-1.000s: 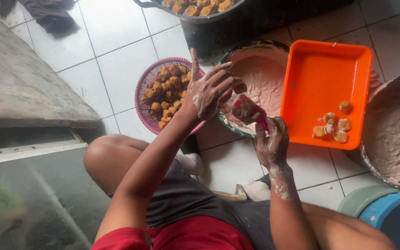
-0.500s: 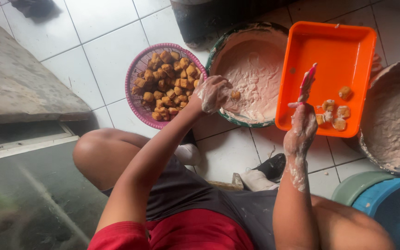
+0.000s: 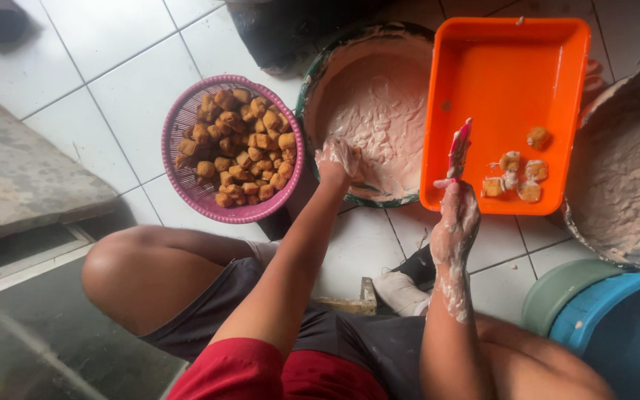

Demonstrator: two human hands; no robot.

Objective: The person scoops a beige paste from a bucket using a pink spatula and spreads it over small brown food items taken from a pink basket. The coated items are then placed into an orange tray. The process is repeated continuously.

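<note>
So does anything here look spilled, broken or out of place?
Nothing is broken or tipped over. The only mess is pale batter: it coats both hands, left hand and right hand, and smears the bowl. The orange tray overlaps the bowl's rim.

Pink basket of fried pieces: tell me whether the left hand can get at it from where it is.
Probably yes. The left hand rests in the batter bowl right beside the pink basket, which is open-topped with nothing lying between them.

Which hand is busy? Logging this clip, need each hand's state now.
Left hand: in the paste bowl, grip cannot be told.
Right hand: closed on pink tool.
</note>
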